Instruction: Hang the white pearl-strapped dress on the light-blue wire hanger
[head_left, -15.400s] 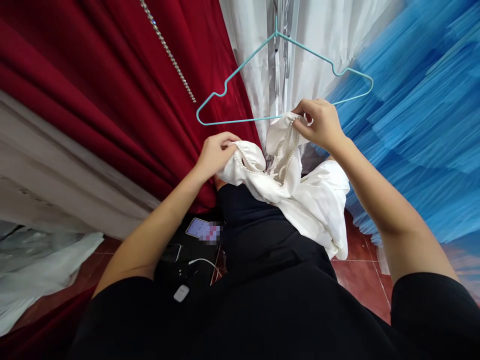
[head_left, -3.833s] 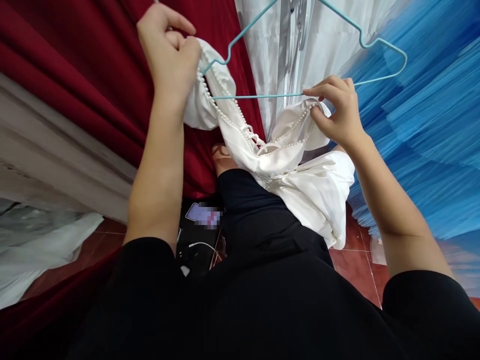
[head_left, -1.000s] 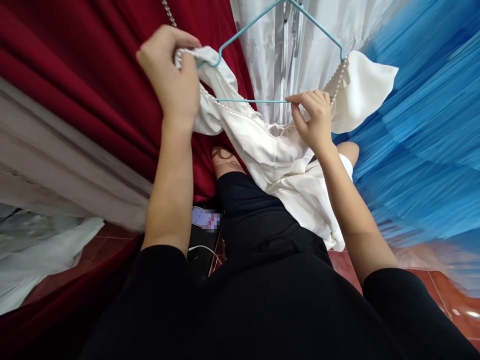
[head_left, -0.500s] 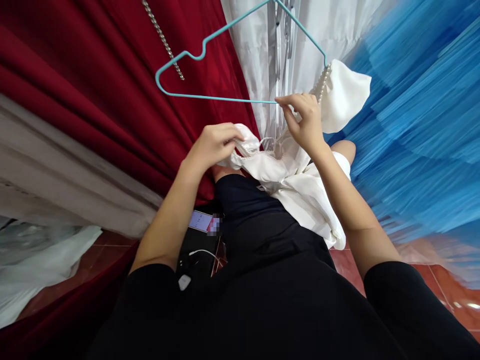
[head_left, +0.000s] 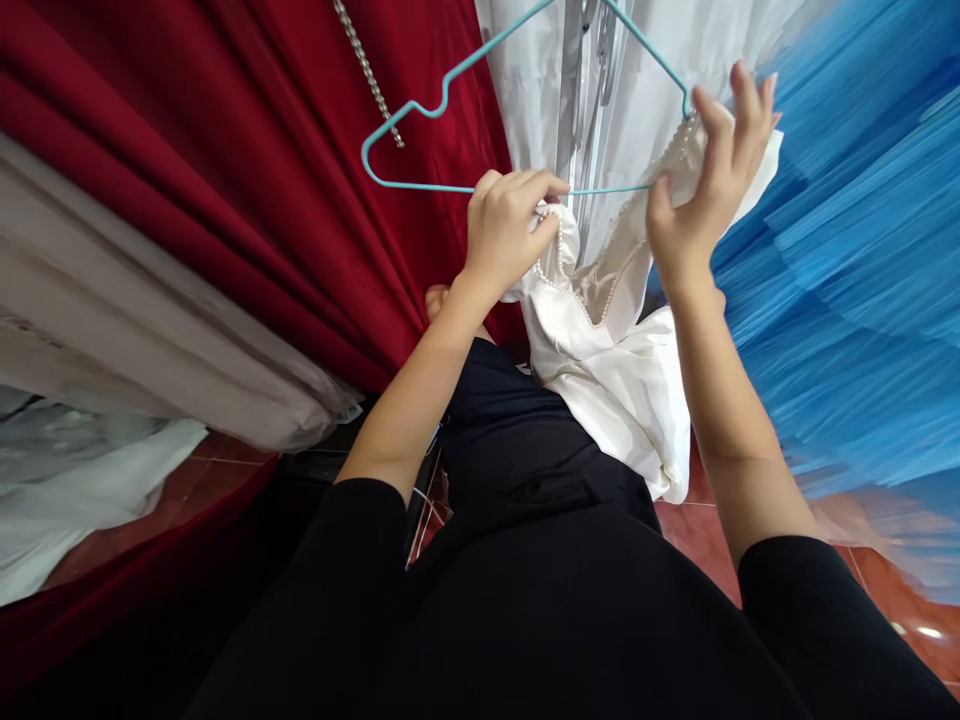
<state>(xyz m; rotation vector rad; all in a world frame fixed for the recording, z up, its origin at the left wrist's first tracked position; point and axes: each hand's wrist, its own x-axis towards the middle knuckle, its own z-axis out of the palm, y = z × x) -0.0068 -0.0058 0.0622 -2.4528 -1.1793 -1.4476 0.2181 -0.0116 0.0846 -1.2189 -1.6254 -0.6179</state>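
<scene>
Below the teal hanger, the white garment drapes over the lap. At its bottom bar, the left hand pinches pearl-trimmed cloth; the right hand, fingers spread, touches cloth covering its right end.

- The head view looks from the wearer's own head, forward and steeply down.
- It sits close: the black shirt fills 6 o'clock, the left hand near 12, the right hand at 2.
- Its upper edge crops the hanger at 12 o'clock.
</scene>
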